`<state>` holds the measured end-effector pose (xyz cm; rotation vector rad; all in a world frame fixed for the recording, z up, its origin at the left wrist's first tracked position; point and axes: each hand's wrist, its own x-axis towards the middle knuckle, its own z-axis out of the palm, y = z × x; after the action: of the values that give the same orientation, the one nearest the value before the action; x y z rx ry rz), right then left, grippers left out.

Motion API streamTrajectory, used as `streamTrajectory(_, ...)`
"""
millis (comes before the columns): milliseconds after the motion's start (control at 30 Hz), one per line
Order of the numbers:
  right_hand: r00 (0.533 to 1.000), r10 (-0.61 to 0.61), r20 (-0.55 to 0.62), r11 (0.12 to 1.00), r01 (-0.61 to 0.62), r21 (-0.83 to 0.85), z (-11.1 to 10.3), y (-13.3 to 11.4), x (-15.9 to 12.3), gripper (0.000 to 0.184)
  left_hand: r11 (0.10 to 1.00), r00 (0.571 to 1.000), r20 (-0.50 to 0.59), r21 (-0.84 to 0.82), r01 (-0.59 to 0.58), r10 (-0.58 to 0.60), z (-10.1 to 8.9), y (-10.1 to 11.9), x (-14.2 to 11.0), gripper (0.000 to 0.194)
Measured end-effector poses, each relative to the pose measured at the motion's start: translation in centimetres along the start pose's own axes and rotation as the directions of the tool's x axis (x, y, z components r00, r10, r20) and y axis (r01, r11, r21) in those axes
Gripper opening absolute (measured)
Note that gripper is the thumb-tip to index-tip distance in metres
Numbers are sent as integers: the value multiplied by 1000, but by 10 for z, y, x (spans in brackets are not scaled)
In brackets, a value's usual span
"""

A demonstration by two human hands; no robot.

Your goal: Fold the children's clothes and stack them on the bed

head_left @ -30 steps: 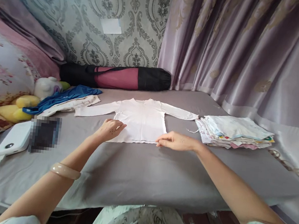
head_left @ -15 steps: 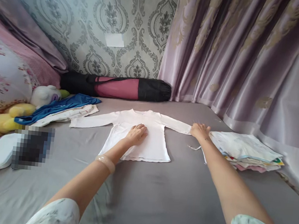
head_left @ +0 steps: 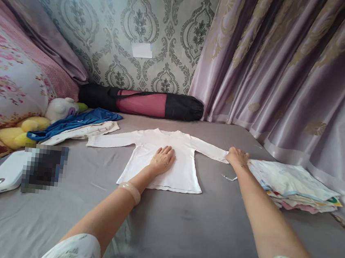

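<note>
White shirt (head_left: 181, 162) spread face-up mid-sheet, sleeves out to either side. Left hand (head_left: 163, 161): palm down on its front, fingers extended, nothing gripped. Right hand (head_left: 237, 157): fingers curled, apparently closed on the end of the right-side sleeve (head_left: 211, 150); fingertips hidden. Change: a second ago both hands were by the lower edge; now one presses the front, the other is out at the cuff. Reads as the body being steadied while the sleeve is held straight.

Grey sheet (head_left: 179, 236) below, lightly creased. White cord (head_left: 229, 177) near the right hand; stack of folded clothes (head_left: 296, 181) just beyond. Left side: blue garment (head_left: 77, 123), yellow plush toy (head_left: 34, 124), white device (head_left: 4, 173) with cable. At the back, a long black-and-maroon bag (head_left: 141, 102) along patterned wallpaper (head_left: 140, 23); mauve curtain (head_left: 259, 64) to the right.
</note>
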<state>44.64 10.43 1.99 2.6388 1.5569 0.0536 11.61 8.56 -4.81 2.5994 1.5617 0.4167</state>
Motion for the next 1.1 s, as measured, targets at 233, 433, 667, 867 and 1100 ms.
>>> streamTrajectory(233,991,66,-117,889,-5,458,-24,-17,-5,33,1000,1000,0,6,-4,4,-1,1,0,44)
streamTrajectory(433,942,233,-240,556,73,828,-31,-52,6,40,1000,1000,10,8,7,-7,-1,2,-1,42)
streamTrajectory(667,875,394,-281,287,173,942,-31,-79,7,42,998,997,79,57,15,-20,-28,7,20,36)
streamTrajectory(867,873,458,-170,15,184,983,-33,-71,12,32,998,994,111,-61,-2,9,-28,4,66,32)
streamTrajectory(1100,906,352,-233,-140,297,945,-26,-51,20,45,976,984,102,-179,-124,144,11,13,116,41)
